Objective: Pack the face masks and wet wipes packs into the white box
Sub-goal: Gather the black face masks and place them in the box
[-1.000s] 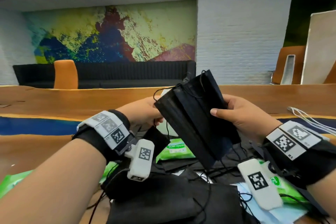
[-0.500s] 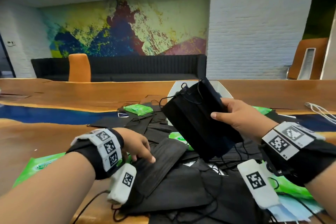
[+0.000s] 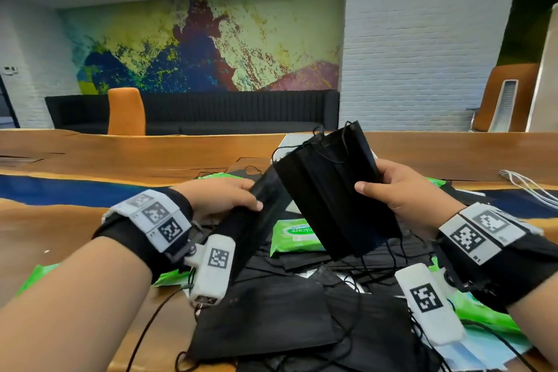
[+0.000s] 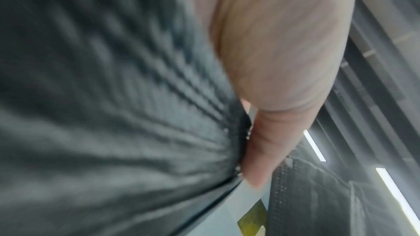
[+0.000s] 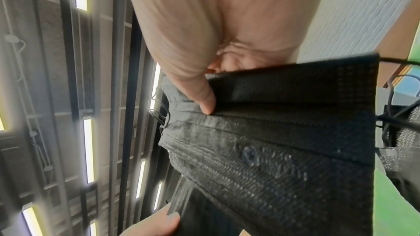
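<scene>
My right hand (image 3: 389,187) grips a stack of black face masks (image 3: 335,187) raised above the table, thumb across the front; the right wrist view shows the same stack (image 5: 284,141) pinched under my thumb. My left hand (image 3: 223,196) holds another black mask (image 3: 256,220) by its upper end and lifts it toward that stack; close up the mask (image 4: 113,114) fills the left wrist view. A pile of loose black masks (image 3: 271,317) lies below. A green wet wipes pack (image 3: 296,234) sits in the pile. The white box (image 3: 290,142) peeks out behind the raised stack.
More green wipes packs lie at the left (image 3: 33,278), at the far side (image 3: 217,177) and under my right wrist (image 3: 483,311). A light blue mask (image 3: 471,353) lies at the lower right. White cables (image 3: 528,184) rest on the long wooden table (image 3: 90,160).
My left hand went down to the pile, took hold of one black mask and has raised it toward the stack in my right hand. The right hand stayed roughly put.
</scene>
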Demonstrator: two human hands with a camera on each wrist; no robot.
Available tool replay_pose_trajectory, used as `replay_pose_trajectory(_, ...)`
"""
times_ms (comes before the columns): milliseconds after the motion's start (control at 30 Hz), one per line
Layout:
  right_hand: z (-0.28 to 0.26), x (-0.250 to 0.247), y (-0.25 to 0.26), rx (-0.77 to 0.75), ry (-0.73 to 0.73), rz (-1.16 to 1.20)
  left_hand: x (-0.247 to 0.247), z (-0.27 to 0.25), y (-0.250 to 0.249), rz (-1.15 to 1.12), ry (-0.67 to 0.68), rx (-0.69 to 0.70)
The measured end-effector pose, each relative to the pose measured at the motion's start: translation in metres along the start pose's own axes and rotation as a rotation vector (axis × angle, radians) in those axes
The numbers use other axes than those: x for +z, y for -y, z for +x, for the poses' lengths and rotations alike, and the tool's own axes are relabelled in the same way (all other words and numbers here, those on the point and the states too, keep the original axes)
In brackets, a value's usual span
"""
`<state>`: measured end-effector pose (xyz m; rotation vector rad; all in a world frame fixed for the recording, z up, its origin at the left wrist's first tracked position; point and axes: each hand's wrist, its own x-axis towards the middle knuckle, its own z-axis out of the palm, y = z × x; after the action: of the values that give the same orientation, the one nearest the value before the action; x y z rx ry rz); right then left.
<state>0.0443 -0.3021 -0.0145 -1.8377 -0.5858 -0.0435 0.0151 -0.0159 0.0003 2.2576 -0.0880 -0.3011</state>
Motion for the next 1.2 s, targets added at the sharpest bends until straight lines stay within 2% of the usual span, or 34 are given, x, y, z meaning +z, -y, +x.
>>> replay_pose_trajectory(100,0.001,-0.001,0.000,-0.011,-0.029,0.096,-0.003,-0.001,-0.011,-0.271,-0.129,0.151)
replay_pose_trajectory(167,0.002,-0.001,-0.001,-0.023,-0.060,0.160,-0.001,0.002,-0.015,-0.408,-0.221,0.204)
replay_pose_trajectory(267,0.004,-0.001,0.000,-0.053,-0.084,0.314,0.006,0.011,-0.020,-0.512,-0.318,0.229)
replay_pose_trajectory(367,0.007,-0.002,0.004,-0.064,-0.072,0.423,0.020,0.019,-0.028,-0.565,-0.353,0.248)
replay_pose_trajectory(467,0.011,0.001,0.008,-0.067,-0.013,0.490,0.038,0.025,-0.036,-0.626,-0.317,0.285)
replay_pose_trajectory(567,0.013,0.005,0.011,-0.040,0.026,0.511,0.053,0.029,-0.045,-0.719,-0.218,0.321)
replay_pose_trajectory(800,0.015,0.007,0.000,0.055,-0.138,0.350,0.072,0.029,-0.065,-0.880,-0.068,0.272)
replay_pose_trajectory(967,0.017,0.006,-0.012,0.080,-0.241,0.298,0.075,0.030,-0.065,-0.808,-0.021,0.371)
replay_pose_trajectory(1033,0.016,0.009,-0.016,0.082,-0.215,0.271,0.077,0.032,-0.062,-0.725,-0.003,0.387)
replay_pose_trajectory(1200,0.008,0.012,-0.020,0.067,-0.073,0.229,0.082,0.037,-0.056,-0.592,-0.076,0.331)
